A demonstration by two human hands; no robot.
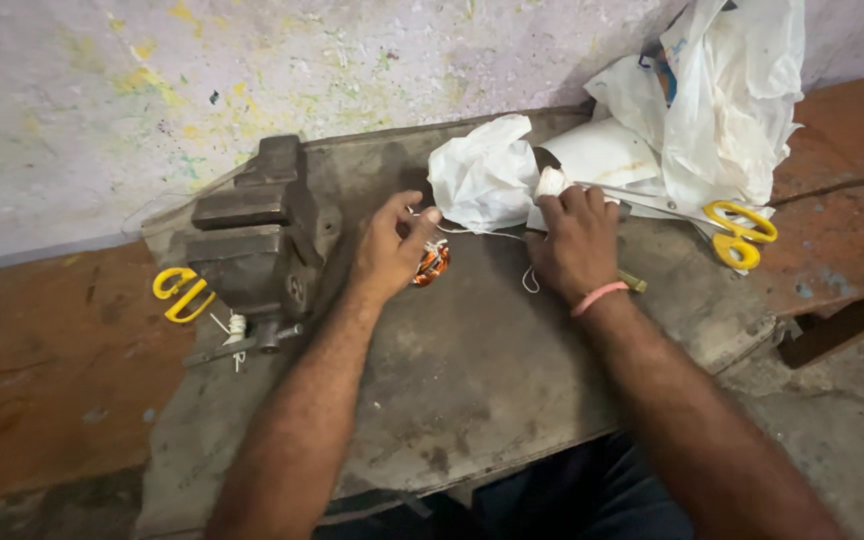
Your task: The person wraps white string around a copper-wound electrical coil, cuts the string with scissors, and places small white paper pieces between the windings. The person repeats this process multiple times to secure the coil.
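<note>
My left hand [389,246] rests on a small copper-wound coil [433,263] on the grey workbench [472,370], fingers pinching a white thread [472,231]. That thread runs right to a white spool [550,182] which my right hand [574,240] grips at its top. A pink band circles my right wrist. A loop of thread hangs below the right hand.
A dark iron bench vise [252,240] stands at the left, with yellow-handled scissors [180,294] beside it. More yellow-handled scissors [722,225] lie at the right, under white plastic bags [712,110]. A crumpled white bag [482,175] sits behind the hands. A paint-speckled wall rises behind.
</note>
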